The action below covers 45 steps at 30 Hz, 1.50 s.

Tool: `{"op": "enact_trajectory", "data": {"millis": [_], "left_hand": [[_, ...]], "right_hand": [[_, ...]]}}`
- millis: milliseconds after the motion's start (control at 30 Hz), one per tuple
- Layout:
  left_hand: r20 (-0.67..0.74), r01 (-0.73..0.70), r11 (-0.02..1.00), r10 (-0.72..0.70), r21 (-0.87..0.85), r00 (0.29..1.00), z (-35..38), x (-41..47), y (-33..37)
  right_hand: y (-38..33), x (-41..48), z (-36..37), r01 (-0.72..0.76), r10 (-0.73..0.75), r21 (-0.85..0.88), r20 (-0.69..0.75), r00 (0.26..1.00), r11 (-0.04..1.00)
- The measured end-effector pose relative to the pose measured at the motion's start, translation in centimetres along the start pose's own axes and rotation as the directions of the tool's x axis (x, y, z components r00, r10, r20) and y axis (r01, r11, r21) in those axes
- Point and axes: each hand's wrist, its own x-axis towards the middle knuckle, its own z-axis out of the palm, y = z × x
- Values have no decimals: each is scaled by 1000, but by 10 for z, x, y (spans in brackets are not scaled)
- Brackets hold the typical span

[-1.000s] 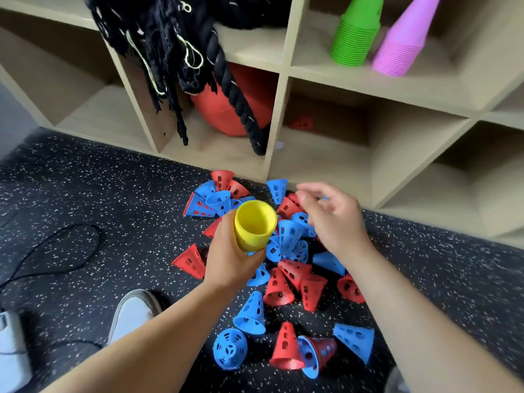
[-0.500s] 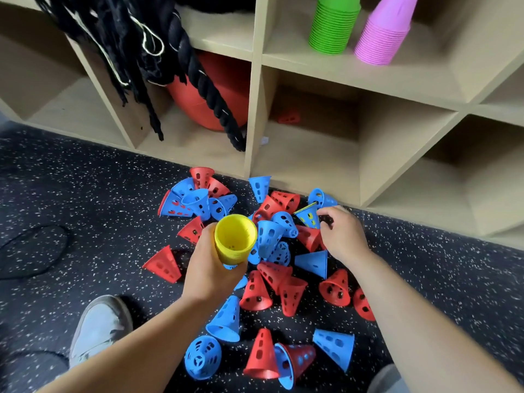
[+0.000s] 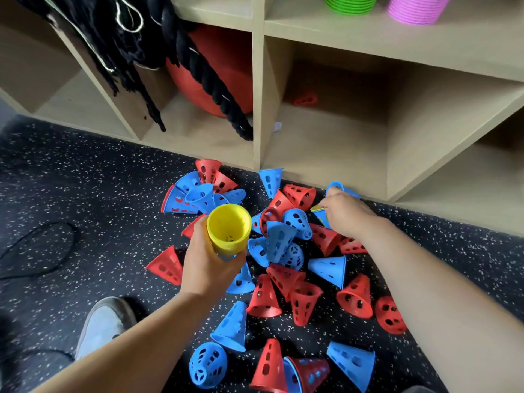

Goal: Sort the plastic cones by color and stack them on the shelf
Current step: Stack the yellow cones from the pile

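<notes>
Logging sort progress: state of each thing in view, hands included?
Yellow plastic cone stack: gripped by left hand, open end up toward camera.
Right hand: fingers pinch a yellow-rimmed cone, mostly hidden.
Green plastic cone stack: standing on upper shelf.
Purple plastic cone stack: standing beside the green one.
Red and blue perforated plastic cones: loose on floor, unsorted.
Lone red cone: lying in lower shelf compartment.

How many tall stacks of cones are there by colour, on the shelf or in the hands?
Green stack, on the shelf: 1
Purple stack, on the shelf: 1
Yellow stack, in the left hand: 1
Total: 3
</notes>
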Motion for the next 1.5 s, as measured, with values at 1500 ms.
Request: {"op": "enact_trajectory", "data": {"millis": [1500], "left_hand": [[43, -98, 980, 107, -172, 993, -36, -21, 84]], "right_hand": [[-121, -160, -68, 510, -162, 455, -610, 776, 730]]}}
